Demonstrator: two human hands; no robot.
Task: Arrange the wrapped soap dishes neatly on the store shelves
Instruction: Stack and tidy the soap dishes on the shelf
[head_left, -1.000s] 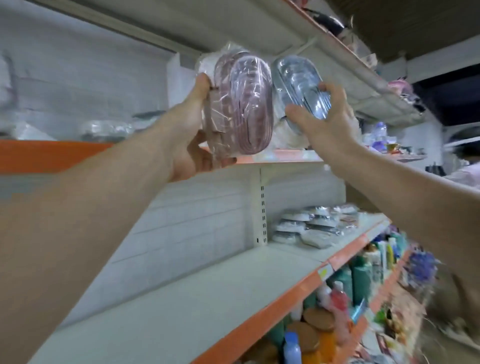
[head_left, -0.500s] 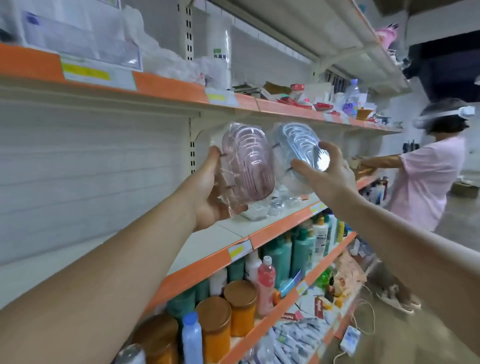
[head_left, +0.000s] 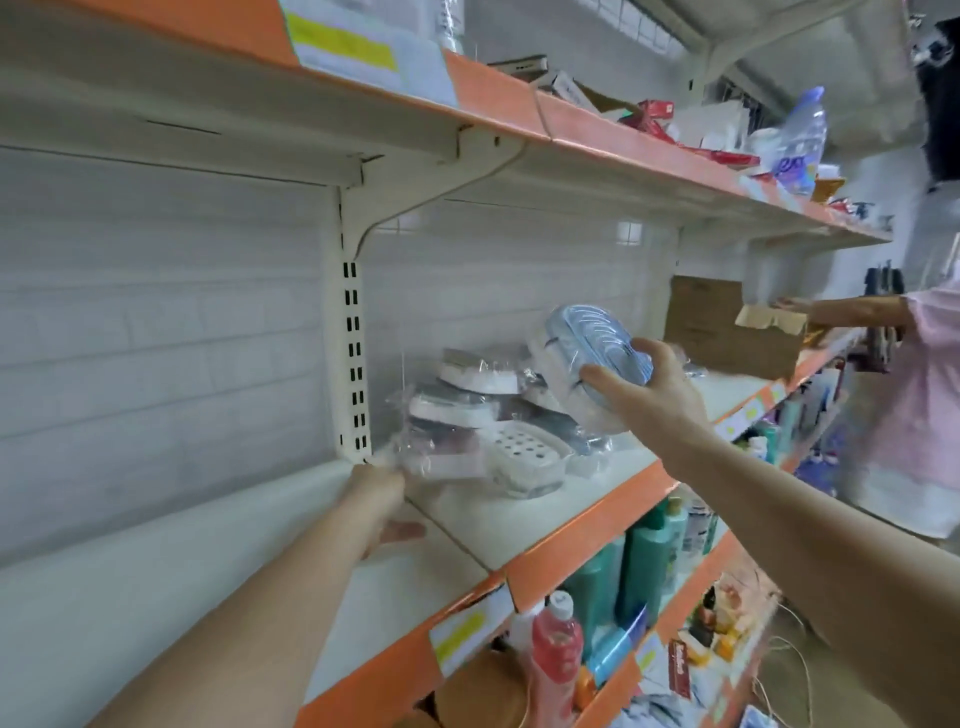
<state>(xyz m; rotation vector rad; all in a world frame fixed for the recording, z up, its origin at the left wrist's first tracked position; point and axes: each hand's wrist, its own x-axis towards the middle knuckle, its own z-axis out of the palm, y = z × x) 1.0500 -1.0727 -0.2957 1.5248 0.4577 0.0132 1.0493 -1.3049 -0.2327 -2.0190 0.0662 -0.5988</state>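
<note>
Blue soap dish held over the shelf pile.
Right hand (head_left: 654, 395) grasps wrapped blue soap dish (head_left: 597, 348), tilted, above the wrapped pile (head_left: 483, 415); left hand (head_left: 382, 493) reaches the pile's edge on the shelf (head_left: 519, 525), grip unclear.

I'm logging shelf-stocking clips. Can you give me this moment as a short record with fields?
left hand: left hand reaches to the pile's plastic wrap; grip unclear
right hand: right hand holds a blue oval plastic-wrapped soap dish above the pile
pile: wrapped white and grey soap dishes heaped untidily
shelf: white shelf with orange edge
background: another person's pink sleeve
</note>
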